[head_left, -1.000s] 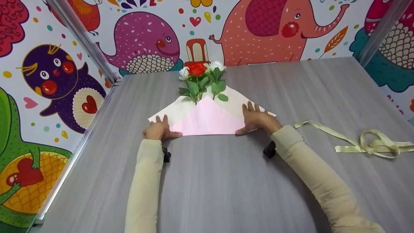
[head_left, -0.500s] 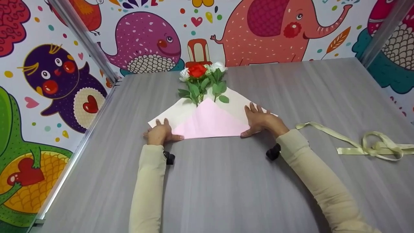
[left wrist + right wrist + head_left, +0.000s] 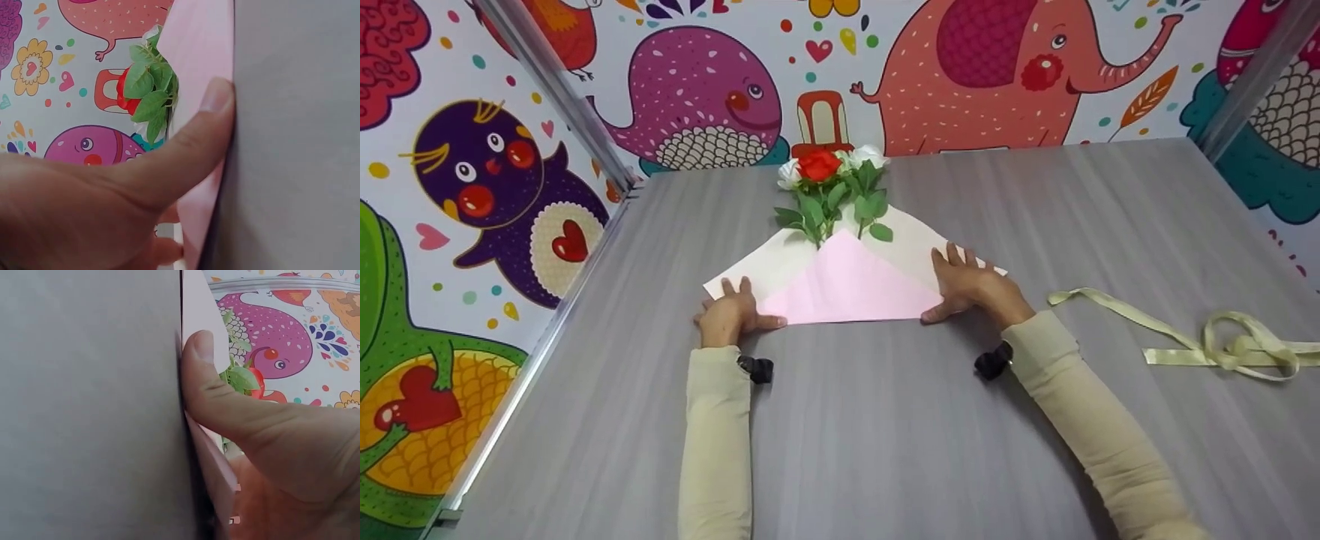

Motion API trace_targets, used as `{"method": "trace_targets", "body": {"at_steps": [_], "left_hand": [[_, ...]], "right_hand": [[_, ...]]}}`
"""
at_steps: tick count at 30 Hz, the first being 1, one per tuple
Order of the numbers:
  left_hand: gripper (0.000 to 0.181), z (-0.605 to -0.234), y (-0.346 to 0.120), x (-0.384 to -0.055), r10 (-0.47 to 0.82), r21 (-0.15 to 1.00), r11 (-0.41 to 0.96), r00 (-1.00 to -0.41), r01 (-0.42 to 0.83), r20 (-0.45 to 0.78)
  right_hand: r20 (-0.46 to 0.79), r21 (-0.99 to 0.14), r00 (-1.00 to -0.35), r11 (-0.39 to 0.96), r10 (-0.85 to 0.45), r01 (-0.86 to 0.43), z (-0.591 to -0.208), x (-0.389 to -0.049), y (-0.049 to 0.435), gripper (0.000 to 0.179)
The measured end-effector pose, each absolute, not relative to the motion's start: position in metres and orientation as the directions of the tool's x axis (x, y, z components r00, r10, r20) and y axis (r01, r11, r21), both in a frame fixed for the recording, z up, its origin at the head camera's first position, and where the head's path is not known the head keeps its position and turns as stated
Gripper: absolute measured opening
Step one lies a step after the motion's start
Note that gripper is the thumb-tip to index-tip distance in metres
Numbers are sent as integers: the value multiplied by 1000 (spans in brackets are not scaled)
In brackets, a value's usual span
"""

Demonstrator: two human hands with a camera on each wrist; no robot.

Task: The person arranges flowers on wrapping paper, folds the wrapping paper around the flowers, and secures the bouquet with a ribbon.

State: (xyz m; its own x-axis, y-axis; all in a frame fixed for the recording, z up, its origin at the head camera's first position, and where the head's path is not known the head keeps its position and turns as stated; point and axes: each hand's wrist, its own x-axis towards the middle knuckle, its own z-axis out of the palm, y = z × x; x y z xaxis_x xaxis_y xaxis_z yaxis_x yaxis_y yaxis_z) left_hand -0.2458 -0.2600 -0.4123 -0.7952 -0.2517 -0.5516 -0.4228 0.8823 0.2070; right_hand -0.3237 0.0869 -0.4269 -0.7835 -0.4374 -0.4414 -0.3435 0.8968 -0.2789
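A sheet of wrapping paper, pink [image 3: 851, 281] on its folded-up front flap and cream [image 3: 765, 262] on the inside, lies on the table. Artificial roses, one red [image 3: 819, 165] with white ones [image 3: 868, 156] beside it, stick out past its far edge; the flap hides their lower stems. My left hand [image 3: 729, 311] presses on the left end of the fold, fingers spread and thumb along the near edge. At the right end, my right hand [image 3: 971, 285] rests the same way, its thumb [image 3: 197, 377] on the pink crease in the right wrist view.
A loosely looped pale-yellow ribbon [image 3: 1181, 356] lies on the grey table [image 3: 870, 435] to the right. Walls with cartoon animals [image 3: 705, 97] stand behind and to the left. Metal posts [image 3: 559, 90] rise at the back corners.
The view has shifted slightly, and my left forearm has swung a little to the right. Both hands stay on the ends of the fold; the roses keep their place on the paper.
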Motion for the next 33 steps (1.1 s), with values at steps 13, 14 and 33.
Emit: {"method": "trace_targets", "body": {"at_steps": [13, 14, 33], "left_hand": [[113, -415, -263, -239, -238, 235, 873, -794, -428, -560], [114, -415, -263, -240, -236, 231, 877, -795, -422, -558], [102, -407, -286, -256, -297, 520, 703, -865, -485, -404]], "right_hand": [[-472, -251, -756, 891, -454, -378, -429, -326, 91, 124], [-476, -256, -751, 889, -459, -381, -428, -326, 92, 124], [-142, -476, -683, 654, -717, -587, -387, -291, 73, 62]]}}
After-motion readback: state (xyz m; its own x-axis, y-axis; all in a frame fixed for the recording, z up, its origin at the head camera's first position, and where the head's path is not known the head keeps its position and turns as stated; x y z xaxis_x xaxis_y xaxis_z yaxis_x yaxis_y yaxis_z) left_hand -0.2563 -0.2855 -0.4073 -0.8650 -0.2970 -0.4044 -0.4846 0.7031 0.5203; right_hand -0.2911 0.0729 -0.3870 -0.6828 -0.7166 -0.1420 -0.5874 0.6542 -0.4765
